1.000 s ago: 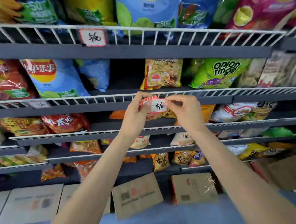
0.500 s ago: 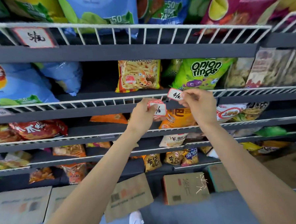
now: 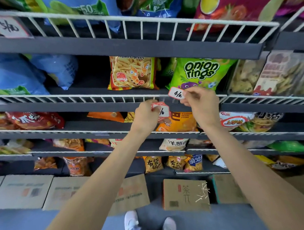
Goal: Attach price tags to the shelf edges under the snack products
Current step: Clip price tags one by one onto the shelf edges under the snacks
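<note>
My right hand (image 3: 200,100) pinches a single red-bordered white price tag (image 3: 177,93) and holds it at the white wire rail (image 3: 94,97) of the second shelf, just below the green onion rings bag (image 3: 201,72). My left hand (image 3: 146,115) grips a small stack of the same tags (image 3: 162,111) a little lower, in front of the grey shelf edge (image 3: 76,106). A prawn crackers bag (image 3: 132,72) stands left of the onion rings. Another tag (image 3: 8,26) hangs on the top shelf's rail at the upper left.
Blue chip bags (image 3: 13,76) fill the shelf's left, clear cracker packs (image 3: 268,73) its right. Lower shelves hold orange and red snack bags (image 3: 179,122). Cardboard boxes (image 3: 186,193) line the floor under the shelving, and my white shoes (image 3: 132,223) stand on grey floor.
My right hand pulled one tag off the stack and carried it up and right to the wire rail under the onion rings. The view has shifted right and closer.
</note>
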The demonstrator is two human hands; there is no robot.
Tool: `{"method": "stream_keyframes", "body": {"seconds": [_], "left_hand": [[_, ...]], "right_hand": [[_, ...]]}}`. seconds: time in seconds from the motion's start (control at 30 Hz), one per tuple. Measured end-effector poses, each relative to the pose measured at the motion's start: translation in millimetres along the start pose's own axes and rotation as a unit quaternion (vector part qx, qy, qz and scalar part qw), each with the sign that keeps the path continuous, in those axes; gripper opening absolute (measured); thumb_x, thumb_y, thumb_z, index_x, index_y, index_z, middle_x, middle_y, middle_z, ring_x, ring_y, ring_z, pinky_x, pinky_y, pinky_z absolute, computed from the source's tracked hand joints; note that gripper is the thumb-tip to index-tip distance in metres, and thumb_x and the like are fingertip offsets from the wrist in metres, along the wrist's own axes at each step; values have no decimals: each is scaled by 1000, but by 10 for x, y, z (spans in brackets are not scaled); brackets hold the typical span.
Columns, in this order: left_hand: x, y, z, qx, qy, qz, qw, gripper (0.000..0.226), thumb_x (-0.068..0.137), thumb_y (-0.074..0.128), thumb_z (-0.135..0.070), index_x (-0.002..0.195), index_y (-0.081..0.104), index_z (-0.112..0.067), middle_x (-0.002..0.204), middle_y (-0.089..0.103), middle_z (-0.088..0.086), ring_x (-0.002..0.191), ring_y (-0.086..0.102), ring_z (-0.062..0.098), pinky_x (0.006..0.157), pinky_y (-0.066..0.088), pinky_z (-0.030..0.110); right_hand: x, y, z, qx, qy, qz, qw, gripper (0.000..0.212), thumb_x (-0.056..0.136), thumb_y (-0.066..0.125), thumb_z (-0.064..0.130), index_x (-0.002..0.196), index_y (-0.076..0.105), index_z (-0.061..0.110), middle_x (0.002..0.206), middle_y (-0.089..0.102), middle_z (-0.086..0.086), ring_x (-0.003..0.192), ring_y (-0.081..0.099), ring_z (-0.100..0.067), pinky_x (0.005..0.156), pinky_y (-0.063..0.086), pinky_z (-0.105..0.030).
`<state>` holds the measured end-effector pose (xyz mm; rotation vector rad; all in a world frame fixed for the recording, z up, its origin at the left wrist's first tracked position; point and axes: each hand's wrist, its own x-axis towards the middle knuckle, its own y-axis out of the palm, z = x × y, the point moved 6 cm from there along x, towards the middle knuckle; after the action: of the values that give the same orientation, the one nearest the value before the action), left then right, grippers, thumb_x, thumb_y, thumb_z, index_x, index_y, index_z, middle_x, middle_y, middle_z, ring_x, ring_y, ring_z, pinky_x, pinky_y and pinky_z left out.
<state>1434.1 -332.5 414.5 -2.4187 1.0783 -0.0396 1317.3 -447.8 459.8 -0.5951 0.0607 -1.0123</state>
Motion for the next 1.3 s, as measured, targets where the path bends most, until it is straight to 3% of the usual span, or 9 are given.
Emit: {"method": "stream_keyframes", "body": {"seconds": [0.2,0.27,0.33,0.57,0.7,0.8,0.97,1.1,1.3], "left_hand": [[-58,104,-96,-4,4,-2,1000,45,96,47,-16,141,39,-10,134,54,11,105,64,24,94,51,41],[-54,102,-99,1,12,-9,1000,45,97,46,-14,141,38,-11,130,56,5,84,66,12,78,55,21],[-70,91,-105,41,22,-14,999,45,97,46,-12,141,38,-11,128,58,8,58,52,-3,48,41,3],[-183,49,-76,132,50,-2,990,45,97,44,-11,141,39,-17,130,58,12,57,40,-5,52,35,8],[-210,6,-81,170,44,10,984,46,97,42,-10,141,40,-20,113,65,15,49,48,6,44,38,9],[-203,-10,-95,174,42,14,984,44,97,42,-9,140,42,-19,108,67,14,52,53,10,51,41,15],[-226,-15,-143,180,41,18,983,45,97,42,-9,141,40,-19,121,62,13,51,48,7,48,39,13],[-230,-11,-157,184,46,23,982,46,97,42,-9,142,38,-18,122,62,14,54,51,9,50,39,12],[-235,-12,-145,181,42,31,982,45,98,43,-13,142,37,-17,121,62,15,49,45,6,57,40,19]], "right_hand": [[36,-37,26,-25,-59,23,998,12,90,58,10,84,67,15,69,66,0,70,68,-12,77,56,-34],[38,-64,57,-35,-76,27,996,11,90,58,9,89,69,9,72,67,-2,71,68,-13,76,56,-34],[41,-92,88,-45,-97,29,994,11,90,58,7,93,69,8,76,68,-3,72,68,-14,76,56,-32],[25,-5,145,-135,-191,26,972,13,88,62,11,97,72,9,93,68,-5,83,61,-15,77,44,-20],[53,41,156,-147,-212,10,966,16,90,60,12,100,71,6,97,62,-10,85,60,-19,78,47,-25],[90,99,150,-156,-231,19,960,16,90,60,10,99,71,4,94,61,-12,82,61,-23,76,51,-31],[25,163,117,-222,-259,21,940,19,88,62,13,106,68,11,90,65,-9,80,64,-27,62,55,-36],[-48,157,77,-278,-286,-14,917,22,71,78,9,90,71,18,76,63,-2,66,63,-23,41,47,-27],[-103,198,8,-289,-307,-5,907,32,61,83,2,88,72,18,83,66,2,64,63,-17,39,42,-21]]}}
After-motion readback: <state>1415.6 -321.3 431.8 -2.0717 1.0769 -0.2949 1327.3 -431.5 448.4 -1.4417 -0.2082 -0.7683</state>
